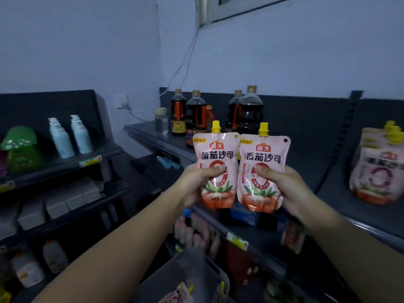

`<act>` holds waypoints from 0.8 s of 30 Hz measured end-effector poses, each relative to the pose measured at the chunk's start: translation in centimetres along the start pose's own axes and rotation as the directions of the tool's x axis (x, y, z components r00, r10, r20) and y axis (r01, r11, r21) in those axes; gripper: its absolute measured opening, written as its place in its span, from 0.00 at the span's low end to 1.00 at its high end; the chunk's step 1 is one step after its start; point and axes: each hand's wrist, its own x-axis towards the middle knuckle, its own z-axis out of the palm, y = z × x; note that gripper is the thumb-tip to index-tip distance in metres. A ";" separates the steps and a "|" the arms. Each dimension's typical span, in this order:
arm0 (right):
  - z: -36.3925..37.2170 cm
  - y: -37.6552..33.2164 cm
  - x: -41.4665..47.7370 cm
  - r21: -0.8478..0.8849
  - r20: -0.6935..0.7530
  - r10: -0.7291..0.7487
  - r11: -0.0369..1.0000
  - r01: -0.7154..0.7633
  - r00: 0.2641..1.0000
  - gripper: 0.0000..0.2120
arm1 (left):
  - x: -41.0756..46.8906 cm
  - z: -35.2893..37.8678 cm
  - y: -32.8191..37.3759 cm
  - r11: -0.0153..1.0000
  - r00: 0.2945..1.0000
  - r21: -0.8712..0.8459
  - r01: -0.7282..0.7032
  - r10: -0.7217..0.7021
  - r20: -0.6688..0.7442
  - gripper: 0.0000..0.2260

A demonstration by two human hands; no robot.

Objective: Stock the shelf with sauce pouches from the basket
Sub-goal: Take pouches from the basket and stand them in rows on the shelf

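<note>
My left hand (196,182) grips a pink tomato sauce pouch (215,154) with a yellow cap, held upright in front of the dark top shelf (153,136). My right hand (286,186) grips a second, matching pouch (263,158) right beside the first, their edges touching. Both pouches face me, thumbs pressed on their fronts. A grey mesh basket (188,267) sits low in front of me with more pouches (181,291) inside. A group of the same pouches (376,167) stands on the shelf at the far right.
Dark soy sauce bottles (196,119) and a clear jar (161,121) stand at the shelf's back left. A left-hand rack holds white bottles (70,136) and green packs (20,147). Lower shelves (240,237) carry assorted goods. Bare shelf surface lies between the bottles and the stocked pouches.
</note>
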 end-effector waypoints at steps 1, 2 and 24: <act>-1.6 -0.8 -1.0 -0.002 -0.032 -0.017 1.000 0.017 0.999 0.15 | 0.1 1.9 -0.1 1.000 0.999 0.011 0.001 -0.001 0.034 0.08; -3.3 -1.6 -2.1 -0.001 -0.063 -0.034 0.999 0.034 0.997 0.14 | 0.1 4.0 -0.3 1.000 0.998 0.020 -0.002 0.001 0.068 0.08; -38.6 -14.1 -33.6 -0.183 -0.677 -0.267 0.964 0.195 0.686 0.07 | -8.8 50.0 -14.1 0.983 0.708 0.105 0.147 -0.179 0.683 0.11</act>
